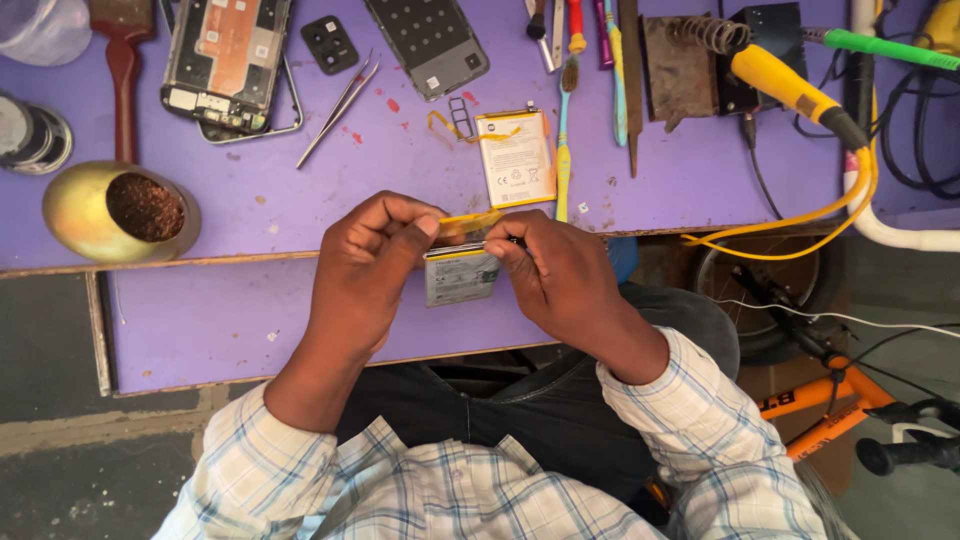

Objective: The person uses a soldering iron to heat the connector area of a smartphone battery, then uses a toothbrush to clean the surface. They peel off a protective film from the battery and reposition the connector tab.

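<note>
Both hands meet over the front edge of the purple workbench (660, 180). My left hand (365, 265) pinches a thin yellow strip (468, 222) between thumb and fingers. My right hand (560, 275) grips a small flat grey phone battery (458, 275) by its upper right edge. The strip runs from the battery's top towards my left fingers. A second battery (516, 158), white with a yellow edge, lies flat on the bench just beyond the hands.
An opened phone body (228, 60), a back cover (428, 42), a camera piece (329, 44) and tweezers (337, 108) lie at the back. A yellow soldering iron (790, 85) rests on its stand at right. A brass bowl (120, 212) sits left. An orange bicycle (830, 410) stands lower right.
</note>
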